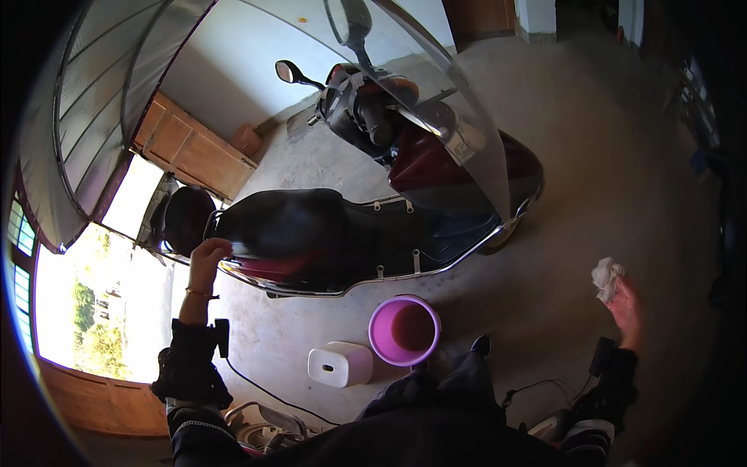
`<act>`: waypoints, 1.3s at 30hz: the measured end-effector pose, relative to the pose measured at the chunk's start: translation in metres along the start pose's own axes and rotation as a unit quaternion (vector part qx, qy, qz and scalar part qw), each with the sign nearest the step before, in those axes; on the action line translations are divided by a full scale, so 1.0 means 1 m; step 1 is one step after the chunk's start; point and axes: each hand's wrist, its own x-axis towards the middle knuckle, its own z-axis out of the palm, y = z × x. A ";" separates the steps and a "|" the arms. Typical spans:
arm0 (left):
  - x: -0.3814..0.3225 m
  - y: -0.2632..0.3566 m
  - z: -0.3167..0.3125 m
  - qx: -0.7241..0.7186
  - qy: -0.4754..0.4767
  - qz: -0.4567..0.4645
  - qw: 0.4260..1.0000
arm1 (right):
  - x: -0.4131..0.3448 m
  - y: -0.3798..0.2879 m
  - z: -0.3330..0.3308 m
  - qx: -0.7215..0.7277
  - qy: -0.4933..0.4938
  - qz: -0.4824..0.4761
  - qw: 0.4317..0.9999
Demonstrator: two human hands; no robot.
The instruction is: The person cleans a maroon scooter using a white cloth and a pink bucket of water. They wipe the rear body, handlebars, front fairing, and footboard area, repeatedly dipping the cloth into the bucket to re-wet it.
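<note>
A dark red and black motor scooter (280,225) stands across the view before me, with a clear windshield (473,111) in front of its handlebars. My left hand (209,257) is at the scooter's rear, its fingers bent beside the back end of the black seat (286,219). What lies under those fingertips is hidden. Out to the right, away from the scooter, my right hand (627,303) grips a crumpled white cloth (607,276). A pink plastic bucket (379,333) holding brownish water is on the floor between me and the scooter.
Left of the bucket sits a white plastic stool (341,365). A canopy (99,87) arches over the scooter's rear at upper left. Wooden door panels (192,149) stand by the bright doorway. Part of another two-wheeler (268,429) shows at lower left, near a black cable (274,397).
</note>
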 end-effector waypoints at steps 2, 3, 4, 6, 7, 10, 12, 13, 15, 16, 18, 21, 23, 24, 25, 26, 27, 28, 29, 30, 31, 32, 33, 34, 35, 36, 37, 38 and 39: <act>-0.010 0.020 0.023 -0.015 -0.025 0.012 0.999 | 0.003 -0.006 0.013 -0.395 0.045 0.016 0.917; -0.013 0.028 0.032 -0.029 -0.028 0.026 0.999 | 0.001 -0.002 0.023 -0.397 0.067 -0.077 0.912; -0.017 0.035 0.039 -0.035 -0.033 0.023 0.999 | 0.001 -0.002 0.035 -0.274 0.018 -0.052 0.960; -0.025 0.043 0.052 -0.049 -0.042 0.030 0.997 | -0.006 0.003 0.069 -0.184 -0.037 -0.053 0.981; -0.030 0.044 0.058 -0.051 -0.042 0.037 0.997 | -0.013 0.011 0.097 -0.249 0.000 -0.079 0.965; -0.051 0.045 0.075 -0.107 -0.053 0.029 0.992 | -0.046 0.033 0.202 -0.146 -0.139 -0.019 0.979; -0.064 0.043 0.080 -0.156 -0.061 -0.006 0.986 | -0.062 0.030 0.277 0.000 -0.285 0.028 0.958; -0.069 0.042 0.083 -0.177 -0.061 -0.004 0.982 | -0.069 0.027 0.316 0.088 -0.324 -0.030 0.942; -0.080 0.036 0.086 -0.195 -0.050 -0.018 0.979 | -0.077 0.011 0.385 0.225 -0.323 -0.134 0.909; -0.082 0.033 0.087 -0.209 -0.047 -0.013 0.977 | -0.077 0.000 0.414 0.235 -0.306 -0.175 0.906; -0.085 0.023 0.091 -0.230 -0.029 -0.015 0.973 | -0.071 -0.022 0.463 0.200 -0.233 -0.295 0.905; -0.089 0.003 0.091 -0.286 -0.021 -0.048 0.957 | -0.056 -0.039 0.509 0.032 -0.167 -0.561 0.810; -0.091 -0.011 0.090 -0.299 -0.011 -0.076 0.951 | -0.045 -0.043 0.524 -0.049 -0.161 -0.526 0.833; -0.091 -0.017 0.088 -0.300 -0.007 -0.089 0.950 | -0.041 -0.044 0.528 -0.051 -0.095 -0.630 0.769; -0.088 -0.022 0.087 -0.300 -0.004 -0.101 0.949 | -0.038 -0.043 0.531 -0.032 -0.099 -0.631 0.769; -0.087 -0.025 0.087 -0.309 0.004 -0.108 0.945 | -0.035 -0.042 0.532 -0.016 -0.112 -0.631 0.767; -0.085 -0.028 0.089 -0.319 0.012 -0.116 0.941 | -0.033 -0.041 0.534 -0.002 -0.126 -0.631 0.766; -0.083 -0.029 0.093 -0.330 0.021 -0.128 0.935 | -0.030 -0.041 0.534 0.023 -0.139 -0.629 0.765; -0.080 -0.028 0.098 -0.328 0.015 -0.123 0.937 | -0.027 -0.041 0.534 0.015 -0.150 -0.605 0.782; -0.073 -0.026 0.102 -0.326 0.010 -0.120 0.938 | -0.023 -0.044 0.533 0.019 -0.160 -0.579 0.799; -0.069 -0.022 0.106 -0.311 0.011 -0.134 0.941 | -0.018 -0.047 0.531 0.022 -0.169 -0.545 0.821; -0.064 -0.016 0.113 -0.328 0.005 -0.121 0.937 | -0.013 -0.051 0.530 0.012 -0.179 -0.479 0.859; -0.055 -0.008 0.121 -0.343 0.003 -0.123 0.931 | -0.008 -0.056 0.526 0.001 -0.185 -0.410 0.893; -0.048 0.000 0.131 -0.359 0.002 -0.127 0.925 | -0.002 -0.062 0.522 -0.012 -0.191 -0.338 0.922; -0.045 0.008 0.141 -0.379 -0.004 -0.120 0.917 | 0.003 -0.068 0.516 -0.031 -0.235 -0.250 0.939; -0.040 0.017 0.152 -0.387 -0.015 -0.128 0.913 | 0.007 -0.073 0.511 0.170 -0.261 -0.195 0.930; -0.032 0.026 0.162 -0.400 -0.030 -0.119 0.908 | 0.009 -0.079 0.505 0.208 -0.277 -0.162 0.924; -0.023 0.034 0.168 -0.418 -0.049 -0.098 0.902 | 0.008 -0.081 0.503 0.222 -0.258 -0.170 0.925; -0.016 0.042 0.174 -0.404 -0.060 -0.109 0.906 | 0.006 -0.082 0.499 0.249 -0.204 -0.189 0.928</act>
